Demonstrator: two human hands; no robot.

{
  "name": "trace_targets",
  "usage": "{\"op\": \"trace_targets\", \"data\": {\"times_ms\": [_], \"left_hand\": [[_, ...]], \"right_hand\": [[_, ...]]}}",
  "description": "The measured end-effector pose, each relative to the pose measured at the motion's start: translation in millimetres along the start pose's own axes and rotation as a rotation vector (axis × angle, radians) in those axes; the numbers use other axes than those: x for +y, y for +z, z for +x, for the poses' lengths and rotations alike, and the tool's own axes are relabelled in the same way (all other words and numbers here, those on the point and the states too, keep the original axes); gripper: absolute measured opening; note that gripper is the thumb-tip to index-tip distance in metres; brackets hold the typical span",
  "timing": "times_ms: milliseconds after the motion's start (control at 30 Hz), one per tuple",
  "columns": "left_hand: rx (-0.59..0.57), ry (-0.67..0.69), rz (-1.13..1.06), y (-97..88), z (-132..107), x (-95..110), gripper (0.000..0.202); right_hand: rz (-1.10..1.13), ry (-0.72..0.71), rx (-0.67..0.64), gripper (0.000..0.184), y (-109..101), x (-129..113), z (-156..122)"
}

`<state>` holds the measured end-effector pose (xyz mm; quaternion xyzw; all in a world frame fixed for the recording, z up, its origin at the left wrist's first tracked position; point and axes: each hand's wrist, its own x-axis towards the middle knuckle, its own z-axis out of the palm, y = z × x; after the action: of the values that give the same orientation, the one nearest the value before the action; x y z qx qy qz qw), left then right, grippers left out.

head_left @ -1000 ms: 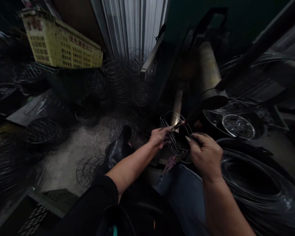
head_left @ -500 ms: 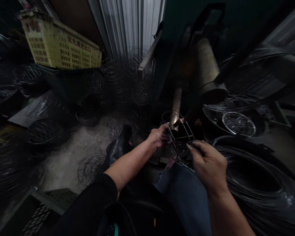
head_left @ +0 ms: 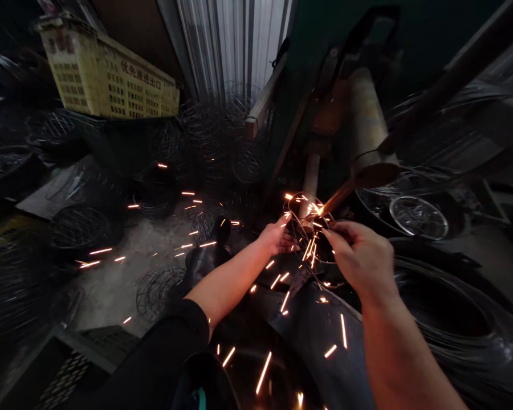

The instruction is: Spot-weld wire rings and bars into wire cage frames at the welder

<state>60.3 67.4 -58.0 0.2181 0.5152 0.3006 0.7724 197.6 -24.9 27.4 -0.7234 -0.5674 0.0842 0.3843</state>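
My left hand [head_left: 277,236] is closed on the left side of a round wire frame [head_left: 293,223], which is partly hidden by sparks and fingers. My right hand [head_left: 361,256] pinches the same frame on its right side. Between the hands, the frame sits around the end of a metal post [head_left: 311,176]. A slanted metal electrode rod [head_left: 337,197] of the spot welder reaches down to the wire, and its tip glows orange. Bright sparks spray from that contact over both hands, my lap and the floor.
A large coil of wire [head_left: 444,296] lies at the right, close to my right forearm. Behind it a bin holds metal rings [head_left: 418,217]. Wire cages [head_left: 160,290] lie on the floor at left, and a yellow crate [head_left: 123,85] stands at the back left.
Sparks have burst out where the electrode meets the wire, lighting the area orange. My right hand has shifted slightly up and left with the frame; my left hand has hardly moved.
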Motion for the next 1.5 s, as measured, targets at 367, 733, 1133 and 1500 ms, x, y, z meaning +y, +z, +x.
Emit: {"op": "trace_targets", "data": {"times_ms": [367,733,1133,1500], "left_hand": [[-0.029,1.299,1.014,-20.2,10,-56,0.071],[0.029,1.297,0.815,-27.5,-1,-40,0.073],[0.044,1.123,0.743,-14.6,6,-31,0.073],[-0.085,0.946,0.545,-16.9,-11,-34,0.061]], "right_hand": [[0.004,-0.202,0.204,0.022,3,54,-80],[-0.077,-0.345,0.208,0.018,9,13,-28],[-0.167,-0.290,0.183,0.023,19,8,5],[0.160,0.051,0.003,0.028,-23,31,-59]]}}
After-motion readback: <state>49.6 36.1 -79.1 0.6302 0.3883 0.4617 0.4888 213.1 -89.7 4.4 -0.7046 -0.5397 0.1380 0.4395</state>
